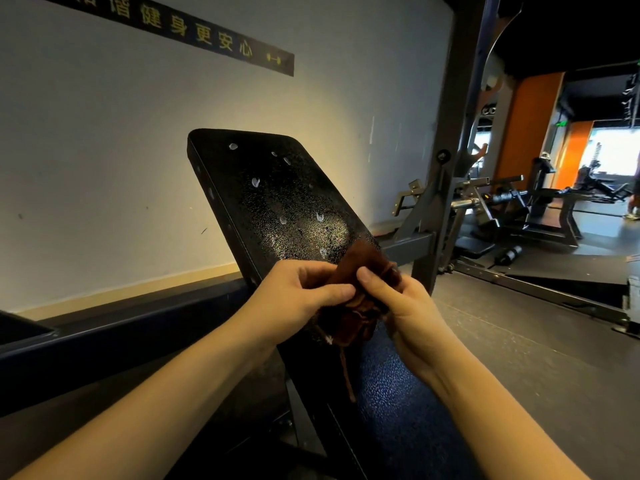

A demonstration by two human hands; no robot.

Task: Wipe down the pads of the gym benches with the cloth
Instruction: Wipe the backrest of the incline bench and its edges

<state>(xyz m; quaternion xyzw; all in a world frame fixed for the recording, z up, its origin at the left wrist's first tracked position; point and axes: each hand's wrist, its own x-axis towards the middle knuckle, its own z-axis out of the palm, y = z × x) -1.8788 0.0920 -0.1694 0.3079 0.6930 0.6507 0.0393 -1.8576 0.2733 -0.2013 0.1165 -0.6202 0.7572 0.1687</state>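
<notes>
Cloth (360, 266), dark brown and crumpled, is bunched between both hands just above the lower part of the inclined back pad (277, 202) of a gym bench. The left hand (294, 294) pinches one side of it, thumb on top and fingers (311, 268) curled round the fabric. The right hand (407, 306) grips the other side, its thumb pressed on the near face and the remaining fingers wrapped behind, out of sight. A loose thread (344, 372) hangs from the cloth's lower edge, in front of the seat pad (391, 393), which runs down toward the camera. The black back pad tilts up and away to the left, and its pebbled surface glistens wet near the cloth. Several small white blobs (255, 182) are scattered over its upper half. The cloth's top corner overlaps the pad's right edge; whether it touches the pad there cannot be told. Behind the pad stands a pale wall (104, 150) with a dark banner (194, 31) carrying yellow characters. A dark frame beam (121, 330) runs along the base of the wall to the left. To the right a grey rack upright (450, 133) rises from the dark rubber floor (519, 341), and more gym machines (536, 209) stand well apart, near orange wall panels.
</notes>
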